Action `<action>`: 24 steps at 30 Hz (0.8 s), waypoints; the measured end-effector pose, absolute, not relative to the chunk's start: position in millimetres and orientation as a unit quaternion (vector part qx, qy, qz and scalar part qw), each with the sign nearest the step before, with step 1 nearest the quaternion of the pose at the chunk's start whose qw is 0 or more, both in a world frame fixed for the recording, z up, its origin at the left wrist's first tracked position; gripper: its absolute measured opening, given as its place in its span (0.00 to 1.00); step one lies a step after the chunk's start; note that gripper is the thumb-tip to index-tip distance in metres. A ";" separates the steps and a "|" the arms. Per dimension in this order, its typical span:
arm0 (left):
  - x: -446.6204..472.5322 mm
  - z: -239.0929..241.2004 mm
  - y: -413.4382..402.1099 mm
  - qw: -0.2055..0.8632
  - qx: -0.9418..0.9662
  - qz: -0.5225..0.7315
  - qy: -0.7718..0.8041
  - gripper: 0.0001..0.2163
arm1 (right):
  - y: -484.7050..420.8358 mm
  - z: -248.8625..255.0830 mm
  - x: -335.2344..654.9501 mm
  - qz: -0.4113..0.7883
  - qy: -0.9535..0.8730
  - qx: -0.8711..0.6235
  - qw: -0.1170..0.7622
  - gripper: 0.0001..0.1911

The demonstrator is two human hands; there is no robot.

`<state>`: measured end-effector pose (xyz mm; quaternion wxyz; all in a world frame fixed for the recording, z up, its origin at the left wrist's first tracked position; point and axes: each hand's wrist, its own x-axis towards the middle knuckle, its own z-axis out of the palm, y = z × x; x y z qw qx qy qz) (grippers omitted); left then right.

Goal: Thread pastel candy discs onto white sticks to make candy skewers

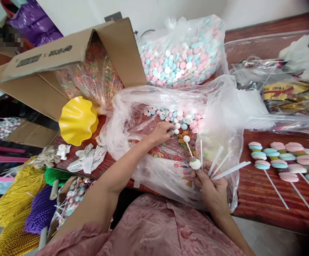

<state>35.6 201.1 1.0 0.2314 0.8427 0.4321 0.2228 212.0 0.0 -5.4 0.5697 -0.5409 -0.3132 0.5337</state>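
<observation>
My left hand [161, 133] reaches into the open clear plastic bag [122, 103], fingertips pinched at a small marshmallow at the edge of a loose pile of pink, blue and white marshmallows [184, 121]. Just below it lie colourful ring-shaped candies [167, 153]. My right hand [213, 186] is closed around several white sticks [217, 160], which fan out above the fingers. By its thumb is a white marshmallow [195, 164] with a bit of green beside it, on a thin stick [189, 149] that has a small white knob at its far end.
Finished-looking marshmallow skewers [262, 165] lie on the red-brown table [252, 199] at right. Behind stand a full marshmallow bag [181, 60] and a cardboard box [71, 46] with bagged ring candies [98, 71]. A yellow wavy bowl [76, 121] and cloth gloves [89, 158] are at left.
</observation>
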 end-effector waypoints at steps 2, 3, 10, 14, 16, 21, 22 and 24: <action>29.2 0.3 195.9 0.217 0.817 0.251 0.472 0.13 | -0.6 -5.4 215.1 0.536 -0.312 -0.536 0.573 0.14; 25.3 2.6 193.2 0.205 0.802 0.263 0.496 0.13 | -0.9 -5.3 216.4 0.536 -0.309 -0.534 0.576 0.13; 42.6 23.5 179.8 0.212 0.799 0.326 0.460 0.06 | 1.5 -1.1 215.4 0.503 -0.269 -0.517 0.638 0.11; 76.7 15.7 175.7 0.164 0.885 0.295 0.320 0.10 | 3.6 4.4 214.2 0.478 -0.242 -0.518 0.666 0.14; 80.7 11.4 172.0 0.159 0.918 0.249 0.264 0.12 | 1.7 6.3 215.8 0.474 -0.233 -0.522 0.670 0.16; 41.7 13.4 147.6 0.215 0.900 0.264 0.272 0.10 | -7.3 3.5 223.1 0.476 -0.240 -0.524 0.664 0.15; 31.3 15.6 141.1 0.234 0.894 0.261 0.280 0.09 | -8.1 1.9 223.8 0.480 -0.241 -0.521 0.663 0.14; 15.9 20.6 129.4 0.266 0.868 0.271 0.320 0.09 | -8.0 -0.9 223.6 0.490 -0.237 -0.514 0.663 0.14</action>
